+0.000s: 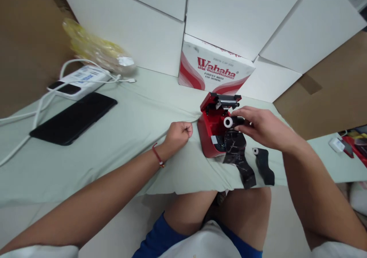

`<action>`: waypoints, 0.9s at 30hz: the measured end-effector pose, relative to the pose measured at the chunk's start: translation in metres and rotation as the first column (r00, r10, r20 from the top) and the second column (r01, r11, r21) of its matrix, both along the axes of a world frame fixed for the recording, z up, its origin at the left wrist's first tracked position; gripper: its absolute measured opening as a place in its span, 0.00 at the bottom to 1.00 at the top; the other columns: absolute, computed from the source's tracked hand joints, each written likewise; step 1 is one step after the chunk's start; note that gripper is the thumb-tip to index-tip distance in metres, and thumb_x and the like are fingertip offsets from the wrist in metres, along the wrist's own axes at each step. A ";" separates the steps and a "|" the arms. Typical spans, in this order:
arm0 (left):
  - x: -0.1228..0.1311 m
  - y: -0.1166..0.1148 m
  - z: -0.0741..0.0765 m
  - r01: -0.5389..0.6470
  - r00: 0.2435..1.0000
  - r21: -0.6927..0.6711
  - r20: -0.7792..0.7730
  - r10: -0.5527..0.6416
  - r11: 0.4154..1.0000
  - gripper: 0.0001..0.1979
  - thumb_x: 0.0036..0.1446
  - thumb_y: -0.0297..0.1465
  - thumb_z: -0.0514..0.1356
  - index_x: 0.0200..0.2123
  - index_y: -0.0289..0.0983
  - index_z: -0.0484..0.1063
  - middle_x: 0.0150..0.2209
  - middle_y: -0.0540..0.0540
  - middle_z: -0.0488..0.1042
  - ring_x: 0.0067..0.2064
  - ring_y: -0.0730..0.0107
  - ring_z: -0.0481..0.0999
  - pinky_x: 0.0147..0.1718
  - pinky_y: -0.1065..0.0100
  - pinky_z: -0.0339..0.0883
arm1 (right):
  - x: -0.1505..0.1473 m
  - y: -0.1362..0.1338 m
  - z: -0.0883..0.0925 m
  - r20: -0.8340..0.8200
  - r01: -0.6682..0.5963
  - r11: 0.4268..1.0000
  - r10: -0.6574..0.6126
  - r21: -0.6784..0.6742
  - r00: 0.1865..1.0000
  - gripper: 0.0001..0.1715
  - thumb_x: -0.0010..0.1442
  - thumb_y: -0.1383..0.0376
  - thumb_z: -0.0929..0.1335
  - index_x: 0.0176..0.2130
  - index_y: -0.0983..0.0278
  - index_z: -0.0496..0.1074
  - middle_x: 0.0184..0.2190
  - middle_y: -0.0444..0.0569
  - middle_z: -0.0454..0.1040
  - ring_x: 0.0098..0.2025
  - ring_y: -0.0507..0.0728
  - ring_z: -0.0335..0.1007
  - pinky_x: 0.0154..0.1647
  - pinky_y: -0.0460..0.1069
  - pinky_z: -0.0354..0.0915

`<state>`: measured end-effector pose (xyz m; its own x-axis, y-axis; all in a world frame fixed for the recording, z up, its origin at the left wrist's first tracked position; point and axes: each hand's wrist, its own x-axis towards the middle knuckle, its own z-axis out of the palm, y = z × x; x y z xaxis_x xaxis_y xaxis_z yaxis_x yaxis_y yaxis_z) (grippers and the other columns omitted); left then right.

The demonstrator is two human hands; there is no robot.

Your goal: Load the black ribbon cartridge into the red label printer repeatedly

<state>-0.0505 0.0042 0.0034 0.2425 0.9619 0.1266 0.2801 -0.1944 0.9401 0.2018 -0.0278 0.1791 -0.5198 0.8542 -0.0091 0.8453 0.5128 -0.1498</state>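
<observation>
I log my right hand [265, 130] pinching a white-cored roll [228, 122] over the open red printer [213, 132]; my left hand [177, 135], fisted, rests beside it on the cloth [129, 135].

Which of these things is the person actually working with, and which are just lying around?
In use: right hand gripping a black marbled paper roll; open red label printer; left hand, closed beside it; loose black paper strip.

Lying about: black smartphone; white power bank; crumpled plastic bag; Wahaha water carton.
</observation>
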 end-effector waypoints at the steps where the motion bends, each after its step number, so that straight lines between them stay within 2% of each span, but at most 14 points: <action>1: 0.000 0.000 0.000 0.001 1.000 0.005 -0.002 -0.001 1.000 0.05 0.36 0.28 0.48 0.17 0.37 0.63 0.18 0.52 0.64 0.24 0.74 0.62 0.27 0.71 0.53 | -0.010 0.006 -0.007 0.052 0.022 1.000 -0.023 0.015 0.998 0.21 0.68 0.64 0.65 0.58 0.61 0.73 0.51 0.54 0.77 0.47 0.60 0.76 0.47 0.53 0.68; 4: -0.001 -0.001 0.001 0.011 1.000 0.018 -0.005 -0.010 1.000 0.05 0.36 0.26 0.48 0.17 0.37 0.62 0.17 0.52 0.63 0.24 0.74 0.61 0.27 0.72 0.53 | -0.031 0.016 -0.025 0.253 0.128 0.991 -0.133 0.038 0.958 0.23 0.66 0.68 0.66 0.59 0.63 0.73 0.51 0.56 0.78 0.48 0.63 0.76 0.46 0.53 0.67; 7: 0.000 -0.001 0.001 0.019 1.000 0.023 -0.004 -0.019 1.000 0.05 0.37 0.25 0.48 0.17 0.37 0.62 0.18 0.53 0.63 0.24 0.74 0.61 0.27 0.72 0.53 | -0.042 0.019 -0.036 0.345 0.190 0.980 -0.199 0.060 0.917 0.22 0.66 0.68 0.65 0.58 0.63 0.74 0.50 0.57 0.79 0.47 0.65 0.77 0.41 0.53 0.65; 11: 0.000 0.000 -0.001 0.022 1.000 0.016 -0.005 -0.022 1.000 0.06 0.37 0.23 0.48 0.17 0.37 0.62 0.18 0.53 0.64 0.24 0.75 0.62 0.27 0.72 0.53 | -0.051 0.021 -0.046 0.355 0.225 0.973 -0.231 0.059 0.906 0.23 0.64 0.68 0.66 0.57 0.60 0.75 0.50 0.55 0.81 0.44 0.65 0.78 0.37 0.52 0.63; 14: 0.001 0.000 -0.002 0.027 1.000 0.017 -0.010 -0.027 0.999 0.07 0.38 0.22 0.48 0.16 0.37 0.62 0.18 0.54 0.64 0.24 0.75 0.62 0.28 0.72 0.53 | -0.055 0.032 -0.054 0.341 0.233 0.972 -0.232 0.038 0.911 0.22 0.62 0.70 0.67 0.54 0.61 0.77 0.47 0.56 0.82 0.43 0.65 0.79 0.37 0.52 0.63; 17: 0.001 0.000 -0.001 0.023 1.000 0.026 -0.013 -0.023 0.999 0.07 0.38 0.21 0.48 0.16 0.37 0.62 0.18 0.54 0.63 0.24 0.75 0.61 0.28 0.72 0.54 | -0.056 0.043 -0.060 0.286 0.207 0.978 -0.201 0.011 0.937 0.21 0.60 0.73 0.67 0.52 0.64 0.78 0.47 0.57 0.82 0.45 0.64 0.79 0.41 0.52 0.66; 19: 0.001 0.000 -0.001 0.020 1.000 0.031 -0.012 -0.020 0.999 0.08 0.38 0.21 0.48 0.16 0.37 0.62 0.18 0.54 0.64 0.24 0.75 0.62 0.28 0.72 0.54 | -0.052 0.041 -0.060 0.226 0.168 0.986 -0.163 -0.004 0.960 0.21 0.61 0.72 0.68 0.53 0.63 0.77 0.51 0.54 0.81 0.49 0.63 0.78 0.47 0.51 0.68; 23: 0.001 0.000 0.000 0.029 1.000 0.034 -0.012 -0.028 0.999 0.08 0.38 0.20 0.48 0.16 0.36 0.62 0.18 0.55 0.63 0.24 0.75 0.61 0.28 0.72 0.53 | -0.032 0.006 -0.051 0.049 0.085 0.996 -0.086 0.035 0.995 0.17 0.70 0.65 0.65 0.56 0.62 0.75 0.55 0.51 0.79 0.53 0.58 0.76 0.54 0.51 0.69; 25: 0.001 0.000 -0.001 0.035 0.999 0.035 -0.012 -0.035 0.999 0.08 0.38 0.19 0.49 0.16 0.36 0.62 0.17 0.55 0.63 0.24 0.76 0.61 0.28 0.72 0.53 | -0.018 -0.024 -0.050 -0.070 0.039 0.989 -0.029 0.144 0.997 0.15 0.72 0.62 0.64 0.53 0.62 0.77 0.53 0.52 0.79 0.52 0.59 0.76 0.53 0.53 0.71; 27: 0.001 0.000 -0.002 0.037 0.999 0.041 -0.009 -0.037 0.998 0.08 0.39 0.19 0.49 0.16 0.36 0.62 0.17 0.55 0.63 0.24 0.76 0.61 0.28 0.71 0.54 | -0.007 -0.053 -0.056 -0.101 0.004 0.971 0.021 0.240 0.995 0.14 0.72 0.62 0.65 0.52 0.62 0.77 0.53 0.53 0.79 0.51 0.60 0.75 0.51 0.55 0.72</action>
